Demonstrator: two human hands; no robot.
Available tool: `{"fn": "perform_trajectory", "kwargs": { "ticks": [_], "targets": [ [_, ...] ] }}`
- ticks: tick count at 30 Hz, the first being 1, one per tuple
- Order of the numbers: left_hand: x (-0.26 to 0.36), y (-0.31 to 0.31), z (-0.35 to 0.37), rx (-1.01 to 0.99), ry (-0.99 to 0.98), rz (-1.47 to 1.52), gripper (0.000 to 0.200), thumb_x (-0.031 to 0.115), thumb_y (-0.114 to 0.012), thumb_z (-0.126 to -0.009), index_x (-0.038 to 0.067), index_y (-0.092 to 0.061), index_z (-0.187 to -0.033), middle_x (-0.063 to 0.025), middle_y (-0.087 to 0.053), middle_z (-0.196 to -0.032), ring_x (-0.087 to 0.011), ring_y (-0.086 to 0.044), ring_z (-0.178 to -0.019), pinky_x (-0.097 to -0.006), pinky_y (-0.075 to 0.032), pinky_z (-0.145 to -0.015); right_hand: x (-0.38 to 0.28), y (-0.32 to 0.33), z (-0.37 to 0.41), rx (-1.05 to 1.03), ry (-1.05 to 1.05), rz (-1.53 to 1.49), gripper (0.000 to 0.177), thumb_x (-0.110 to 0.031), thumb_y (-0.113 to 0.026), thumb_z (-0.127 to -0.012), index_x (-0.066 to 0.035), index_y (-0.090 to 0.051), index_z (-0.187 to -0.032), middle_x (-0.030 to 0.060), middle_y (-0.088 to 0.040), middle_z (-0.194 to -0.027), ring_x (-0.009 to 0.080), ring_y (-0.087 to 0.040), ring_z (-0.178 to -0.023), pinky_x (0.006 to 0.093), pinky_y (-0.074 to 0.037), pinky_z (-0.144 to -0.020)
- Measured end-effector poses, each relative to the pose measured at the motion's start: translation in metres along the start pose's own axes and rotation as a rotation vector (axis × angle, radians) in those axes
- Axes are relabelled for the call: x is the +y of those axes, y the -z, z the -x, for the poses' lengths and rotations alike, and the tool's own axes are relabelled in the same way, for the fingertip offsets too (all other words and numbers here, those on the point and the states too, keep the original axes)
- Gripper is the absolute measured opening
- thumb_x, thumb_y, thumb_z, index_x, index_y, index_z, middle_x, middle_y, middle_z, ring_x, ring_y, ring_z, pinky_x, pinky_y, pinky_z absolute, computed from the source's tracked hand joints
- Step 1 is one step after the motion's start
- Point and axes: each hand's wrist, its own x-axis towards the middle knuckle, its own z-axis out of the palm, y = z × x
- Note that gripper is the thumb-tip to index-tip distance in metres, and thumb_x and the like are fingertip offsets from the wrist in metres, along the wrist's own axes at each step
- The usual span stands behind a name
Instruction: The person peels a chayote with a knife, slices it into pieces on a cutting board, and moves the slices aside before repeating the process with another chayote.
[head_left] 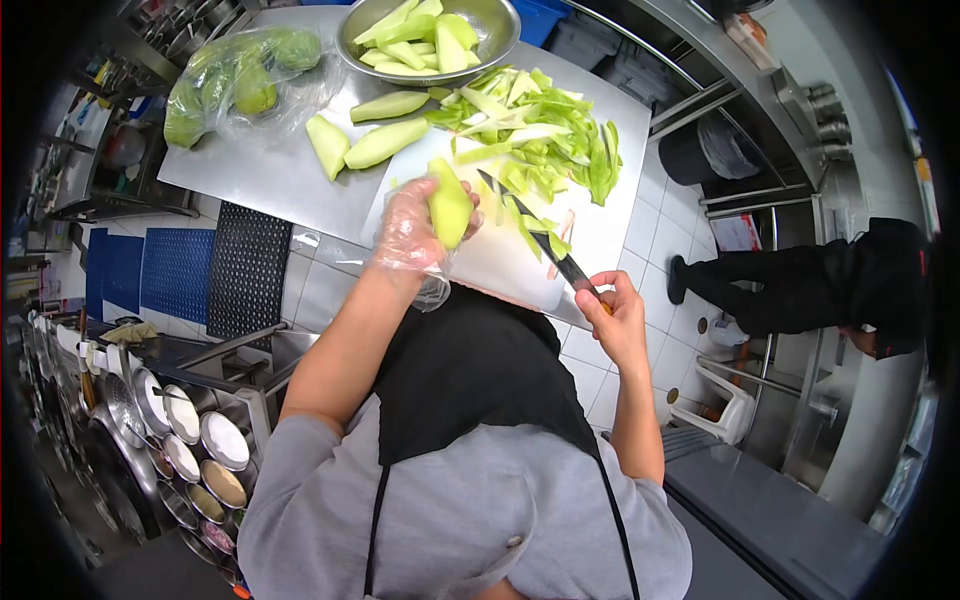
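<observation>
My left hand (412, 225), in a clear plastic glove, grips a peeled pale green vegetable piece (449, 205) that looks like chayote. In my bare right hand (612, 318) is a dark-bladed knife (560, 258), its tip angled up and left and green peel strips lying across the blade. Both hands are over the near part of a white cutting board (520, 278). Beyond the knife spreads a heap of green peelings (545, 135). Several peeled pieces (385, 143) lie left of the heap.
A metal bowl (508, 40) of pale green pieces stands at the table's far edge. Left of it, a clear bag (255, 85) holds whole green vegetables. Another person (800, 290) in dark clothes is at the right. Containers of ingredients (224, 441) sit at lower left.
</observation>
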Motion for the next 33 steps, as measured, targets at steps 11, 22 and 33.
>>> {"fn": "perform_trajectory", "kwargs": {
  "ticks": [11, 22, 33],
  "targets": [
    [0.003, -0.041, -0.043, -0.212, -0.926, -0.969, 0.072, 0.004, -0.088, -0.081, 0.002, -0.048, -0.141, -0.0079, -0.066, -0.117, -0.0123, -0.067, -0.093, -0.0254, -0.056, -0.065, 0.013, 0.001, -0.003, 0.120, -0.025, -0.170, 0.041, -0.030, -0.082, -0.092, -0.002, -0.057, -0.109, 0.0018, -0.063, -0.063, 0.0043, -0.045, -0.046, 0.0231, -0.032, -0.042],
    [0.032, -0.066, -0.042, -0.343, -0.447, -0.663, 0.078, -0.001, -0.078, -0.081, 0.008, -0.042, -0.149, -0.0075, -0.067, -0.104, -0.0151, -0.065, -0.083, -0.0291, -0.055, -0.065, 0.034, -0.001, 0.007, 0.172, -0.096, -0.214, 0.041, -0.029, -0.082, -0.091, -0.002, -0.057, -0.108, 0.0030, -0.064, -0.066, 0.0045, -0.045, -0.046, 0.0236, -0.032, -0.040],
    [0.125, -0.112, -0.121, -0.261, -0.320, 0.005, 0.062, 0.035, -0.060, -0.103, 0.005, -0.039, -0.152, -0.0181, -0.045, -0.154, -0.0362, -0.042, -0.142, -0.0631, -0.030, -0.118, 0.038, -0.004, 0.004, 0.120, -0.108, -0.240, 0.042, -0.033, -0.082, -0.090, -0.003, -0.058, -0.106, 0.0017, -0.062, -0.062, 0.0039, -0.046, -0.046, 0.0229, -0.032, -0.041]
  ]
}}
